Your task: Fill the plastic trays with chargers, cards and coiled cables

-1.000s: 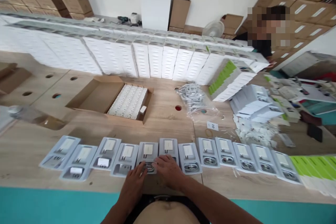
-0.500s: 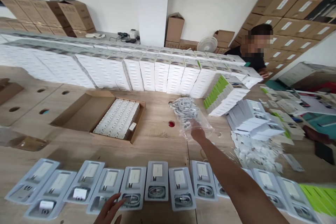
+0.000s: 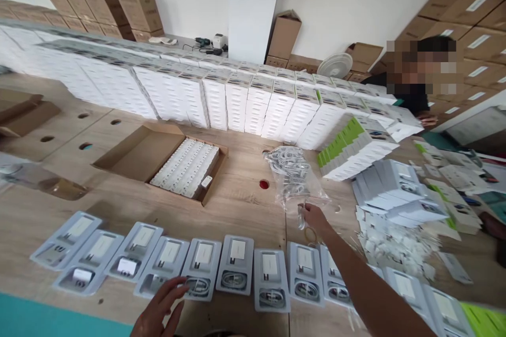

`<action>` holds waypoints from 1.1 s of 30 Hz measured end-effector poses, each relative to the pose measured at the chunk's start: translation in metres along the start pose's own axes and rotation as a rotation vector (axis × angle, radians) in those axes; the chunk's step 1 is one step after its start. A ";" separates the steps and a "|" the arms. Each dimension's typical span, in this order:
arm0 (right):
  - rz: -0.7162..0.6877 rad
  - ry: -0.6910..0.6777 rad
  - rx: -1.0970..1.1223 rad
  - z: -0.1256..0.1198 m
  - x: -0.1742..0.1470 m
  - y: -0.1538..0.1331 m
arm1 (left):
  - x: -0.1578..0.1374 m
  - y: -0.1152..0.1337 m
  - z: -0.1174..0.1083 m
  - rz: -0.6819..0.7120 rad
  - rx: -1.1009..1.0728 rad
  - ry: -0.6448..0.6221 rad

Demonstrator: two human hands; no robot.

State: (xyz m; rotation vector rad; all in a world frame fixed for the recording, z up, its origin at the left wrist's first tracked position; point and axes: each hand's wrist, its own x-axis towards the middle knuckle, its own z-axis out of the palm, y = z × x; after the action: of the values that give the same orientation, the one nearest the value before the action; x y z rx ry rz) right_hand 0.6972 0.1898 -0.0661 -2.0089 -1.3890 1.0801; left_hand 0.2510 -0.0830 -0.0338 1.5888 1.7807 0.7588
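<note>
In my right hand (image 3: 315, 217) is a coiled white cable (image 3: 301, 217), just in front of a clear plastic bag (image 3: 290, 174) full of similar cables. My left hand (image 3: 162, 308), fingers apart, hovers at the near side of a row of grey-white plastic trays and holds nothing. Its fingertips are close to a tray (image 3: 202, 268) with a white charger and a coiled cable in it. Several trays to the right hold a charger and a cable. A tray (image 3: 162, 263) left of it has a charger, its lower compartment partly covered by my hand.
An open cardboard box (image 3: 185, 166) of white chargers lies mid-table. Behind it runs a long wall of stacked white boxes (image 3: 253, 105). To the right are stacked trays (image 3: 391, 189) and a heap of small white pieces (image 3: 399, 239). A person (image 3: 419, 95) is at the far right.
My right hand has come out of the plastic bag towards me, bringing a coiled cable. My left hand stays near the same tray. The view has shifted slightly.
</note>
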 end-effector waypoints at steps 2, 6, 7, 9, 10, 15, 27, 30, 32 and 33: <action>0.036 -0.052 0.123 -0.002 -0.035 -0.002 | 0.014 0.015 0.000 -0.040 -0.070 -0.044; 0.063 -0.276 0.535 0.021 -0.124 -0.027 | 0.037 0.065 0.008 -0.256 -0.432 -0.290; 0.074 -0.369 0.676 0.032 -0.147 -0.037 | 0.040 0.078 0.011 -0.310 -0.602 -0.384; 0.077 -0.535 0.869 0.058 -0.190 -0.061 | 0.043 0.099 0.017 -0.443 -0.967 -0.579; 0.062 -0.609 0.905 0.071 -0.208 -0.073 | 0.044 0.105 0.018 -0.487 -1.101 -0.672; -0.122 -0.838 0.786 0.119 -0.249 -0.107 | 0.032 0.104 0.012 -0.580 -1.332 -0.803; -1.076 -0.333 -0.694 0.099 -0.245 -0.138 | 0.005 0.085 -0.018 -0.040 -0.099 -0.387; -1.070 -0.325 -0.874 0.107 -0.259 -0.144 | 0.000 0.079 -0.012 -0.077 0.055 -0.290; -0.979 -0.342 -0.948 0.116 -0.270 -0.140 | -0.003 0.073 -0.007 -0.112 0.047 -0.231; -0.916 -0.376 -0.966 0.121 -0.274 -0.137 | -0.004 0.070 -0.004 -0.140 -0.020 -0.228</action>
State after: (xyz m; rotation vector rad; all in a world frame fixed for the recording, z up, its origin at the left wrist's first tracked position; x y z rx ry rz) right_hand 0.4736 -0.0183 0.0583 -1.2660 -3.0020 0.3481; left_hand 0.2926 -0.0798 0.0229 1.4570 1.6913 0.5072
